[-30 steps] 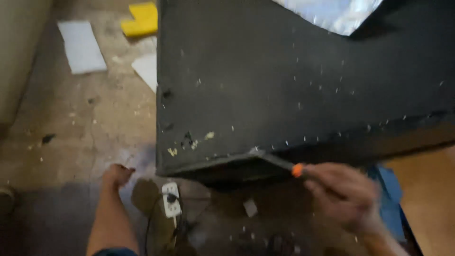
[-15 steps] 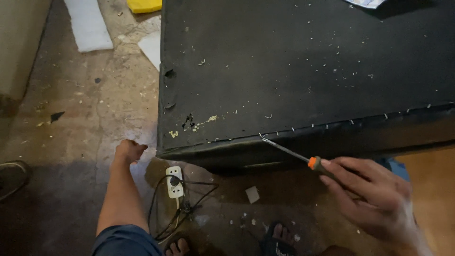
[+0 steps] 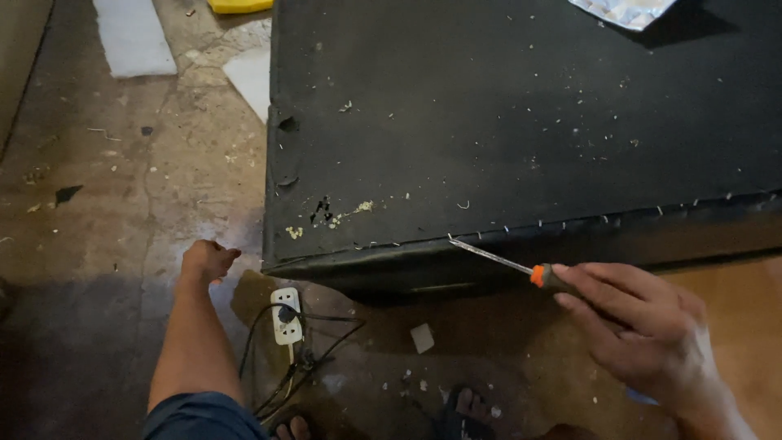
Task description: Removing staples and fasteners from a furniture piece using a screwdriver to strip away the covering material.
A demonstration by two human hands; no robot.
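The right hand [image 3: 643,330] is wrapped around the handle of a screwdriver [image 3: 521,266], fingers closed on the grip just behind its orange collar. The thin metal shaft runs up and to the left, and its tip sits right at the front edge of a big black upholstered panel [image 3: 521,122], among a row of small staples [image 3: 570,224] that follows that edge off to the right. The panel's near edge slopes slightly, lower at the left corner and rising toward the right, and it overhangs a shadowed underside.

The left hand [image 3: 208,261] is down on the bare concrete floor [image 3: 106,187], just left of the panel's front left corner, fingers curled loosely and holding nothing; whether the knuckles actually press the floor I cannot tell. There is a narrow gap between that hand and the corner.

Under the overhang lies a white power strip [image 3: 286,316] with black cords [image 3: 314,363] trailing toward the person's sandalled feet [image 3: 464,407], so the floor there is cluttered. To the left the floor opens out, with only a white foam strip [image 3: 133,37] and a yellow object [image 3: 239,5] far off near the top. A crumpled sheet of silvery plastic [image 3: 623,11] rests on the panel's far side.
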